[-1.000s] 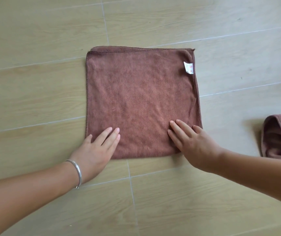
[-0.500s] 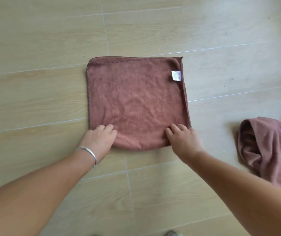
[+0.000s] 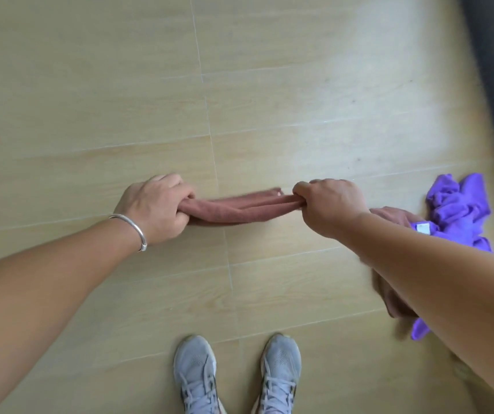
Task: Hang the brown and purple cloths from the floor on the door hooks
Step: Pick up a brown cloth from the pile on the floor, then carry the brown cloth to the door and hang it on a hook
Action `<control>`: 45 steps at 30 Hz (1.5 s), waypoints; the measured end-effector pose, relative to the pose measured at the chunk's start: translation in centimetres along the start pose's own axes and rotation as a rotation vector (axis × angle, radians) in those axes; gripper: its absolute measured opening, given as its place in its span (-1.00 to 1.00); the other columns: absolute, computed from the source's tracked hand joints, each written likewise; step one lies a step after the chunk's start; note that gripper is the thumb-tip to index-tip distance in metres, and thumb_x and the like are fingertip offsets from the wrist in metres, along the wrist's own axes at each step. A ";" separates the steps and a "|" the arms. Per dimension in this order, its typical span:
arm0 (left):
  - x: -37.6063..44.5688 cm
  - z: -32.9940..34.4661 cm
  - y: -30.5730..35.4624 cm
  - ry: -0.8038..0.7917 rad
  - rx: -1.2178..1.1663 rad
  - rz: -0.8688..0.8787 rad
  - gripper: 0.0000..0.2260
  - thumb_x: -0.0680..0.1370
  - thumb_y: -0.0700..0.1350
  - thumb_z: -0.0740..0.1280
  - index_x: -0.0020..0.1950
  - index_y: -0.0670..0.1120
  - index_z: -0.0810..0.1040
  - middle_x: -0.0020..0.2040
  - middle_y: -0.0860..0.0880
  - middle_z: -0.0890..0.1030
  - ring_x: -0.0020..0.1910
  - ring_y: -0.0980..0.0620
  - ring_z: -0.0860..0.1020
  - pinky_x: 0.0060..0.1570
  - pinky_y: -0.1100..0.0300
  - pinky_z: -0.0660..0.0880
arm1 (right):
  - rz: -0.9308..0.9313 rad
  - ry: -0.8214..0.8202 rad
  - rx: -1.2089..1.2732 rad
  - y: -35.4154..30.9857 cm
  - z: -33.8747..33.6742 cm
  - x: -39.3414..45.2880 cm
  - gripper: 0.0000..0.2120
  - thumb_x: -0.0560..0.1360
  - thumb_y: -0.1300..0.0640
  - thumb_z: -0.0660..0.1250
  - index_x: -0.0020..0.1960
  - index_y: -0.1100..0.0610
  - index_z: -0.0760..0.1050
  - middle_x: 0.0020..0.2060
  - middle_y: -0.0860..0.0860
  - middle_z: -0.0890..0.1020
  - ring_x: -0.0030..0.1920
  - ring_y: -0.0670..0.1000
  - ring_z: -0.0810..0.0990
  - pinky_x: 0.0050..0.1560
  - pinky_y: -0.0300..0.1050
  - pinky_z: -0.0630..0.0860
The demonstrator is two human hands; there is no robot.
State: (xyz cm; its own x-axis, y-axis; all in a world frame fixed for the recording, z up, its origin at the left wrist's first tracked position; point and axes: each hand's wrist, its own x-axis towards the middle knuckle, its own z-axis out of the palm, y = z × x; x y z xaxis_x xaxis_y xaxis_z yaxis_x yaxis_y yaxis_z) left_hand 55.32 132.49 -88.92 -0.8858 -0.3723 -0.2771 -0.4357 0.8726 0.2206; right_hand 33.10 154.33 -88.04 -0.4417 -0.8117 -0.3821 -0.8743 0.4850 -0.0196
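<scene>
While both hands grip, brown cloth (image 3: 239,209) stretched betw. fists

Brown cloth (image 3: 233,209) lifted off floor — bunched between hands.

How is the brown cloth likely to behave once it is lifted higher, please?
The brown cloth is probably floppy: it bunches into a sagging rope between the left hand and right hand. Likely light, since fingers alone hold it.
</scene>
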 end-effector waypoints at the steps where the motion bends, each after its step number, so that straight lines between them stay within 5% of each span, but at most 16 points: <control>1: -0.7 -1.9 0.1 -0.010 0.032 0.008 -0.79 0.37 -0.03 0.38 0.00 0.11 0.55 -0.09 0.07 0.52 -0.04 -0.05 0.53 -0.24 0.15 0.36 | -0.003 -0.004 0.001 -0.1 -1.9 -0.7 -0.81 0.51 0.07 0.11 0.02 -0.04 0.47 -0.13 -0.02 0.61 -0.21 0.11 0.46 -0.21 -0.10 0.23; 4: -2.7 -7.9 0.5 -0.116 0.142 -0.029 -0.85 0.47 0.16 0.33 -0.02 0.15 0.54 -0.16 0.12 0.45 -0.05 0.02 0.52 -0.26 0.17 0.28 | -0.021 -0.028 -0.012 -0.4 -7.9 -3.0 -0.80 0.48 0.11 0.12 0.00 -0.03 0.47 -0.11 -0.03 0.61 -0.18 0.11 0.48 -0.21 -0.10 0.23; 8: -4.4 -17.1 1.2 -0.234 0.212 -0.131 -0.82 0.58 0.00 0.15 -0.02 0.15 0.55 -0.21 0.11 0.41 -0.05 0.02 0.53 -0.23 0.16 0.36 | -0.027 -0.045 -0.053 -0.8 -16.8 -5.6 -0.77 0.47 0.17 0.11 0.03 -0.01 0.46 -0.11 -0.01 0.62 -0.19 0.10 0.45 -0.20 -0.09 0.25; 12: -5.7 -26.8 1.8 -0.281 0.194 -0.100 -0.84 0.61 -0.03 0.13 0.07 0.13 0.48 0.03 0.12 0.53 0.09 -0.01 0.53 -0.02 0.08 0.49 | 0.001 -0.009 -0.081 -1.1 -26.8 -7.8 -0.73 0.45 0.22 0.11 0.05 0.00 0.46 -0.13 -0.01 0.60 -0.20 0.08 0.41 -0.19 -0.10 0.26; 15: -6.8 -33.9 2.3 -0.283 0.136 -0.126 -0.60 0.64 -0.01 0.13 0.49 0.13 0.27 0.42 0.07 0.41 0.36 -0.04 0.41 0.23 0.10 0.38 | 0.023 0.061 -0.110 -1.4 -34.1 -9.2 -0.72 0.47 0.21 0.11 0.08 0.00 0.48 -0.11 0.01 0.60 -0.17 0.10 0.46 -0.18 -0.11 0.27; 18: -8.0 -40.8 3.2 -0.265 0.117 -0.161 -0.55 0.65 0.02 0.11 0.54 0.06 0.16 0.46 -0.01 0.37 0.39 -0.09 0.38 0.30 0.05 0.35 | 0.036 0.113 -0.144 -1.7 -40.6 -10.4 -0.73 0.47 0.22 0.12 0.07 -0.01 0.49 -0.11 0.00 0.59 -0.14 0.09 0.48 -0.19 -0.11 0.28; 25: -12.3 -55.5 5.1 -0.142 0.129 -0.183 -0.72 0.66 -0.01 0.09 0.33 -0.07 0.37 0.33 -0.10 0.48 0.20 -0.13 0.47 0.19 0.03 0.40 | 0.028 0.222 -0.221 -3.2 -55.0 -14.4 -0.79 0.50 0.17 0.15 0.02 -0.01 0.53 -0.22 -0.03 0.50 -0.17 0.07 0.47 -0.26 -0.13 0.27; 30: -15.0 -66.4 5.6 0.037 0.063 -0.203 -0.53 0.66 -0.08 0.12 0.57 -0.01 0.13 0.52 -0.07 0.25 0.47 -0.11 0.26 0.41 0.05 0.24 | 0.077 0.409 -0.158 -4.1 -64.7 -17.6 -0.73 0.57 -0.01 0.11 0.03 -0.04 0.58 -0.05 0.01 0.60 0.02 0.13 0.55 -0.14 -0.09 0.36; 45: -26.3 -91.8 8.8 0.386 0.225 -0.212 -0.56 0.65 -0.03 0.05 0.55 0.08 0.14 0.47 0.07 0.30 0.40 -0.03 0.34 0.32 -0.01 0.35 | 0.026 0.670 -0.282 -8.3 -90.4 -29.4 -0.68 0.64 -0.03 0.05 0.12 0.02 0.55 0.07 -0.02 0.57 0.17 0.07 0.46 0.07 0.00 0.48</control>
State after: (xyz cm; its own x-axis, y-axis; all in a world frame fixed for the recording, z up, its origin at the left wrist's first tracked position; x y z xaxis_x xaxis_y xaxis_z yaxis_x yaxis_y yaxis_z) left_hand 60.18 120.93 6.12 -0.7946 -0.6016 0.0817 -0.6049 0.7960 -0.0223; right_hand 35.18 144.77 6.89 -0.4129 -0.8698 0.2701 -0.8405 0.4782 0.2549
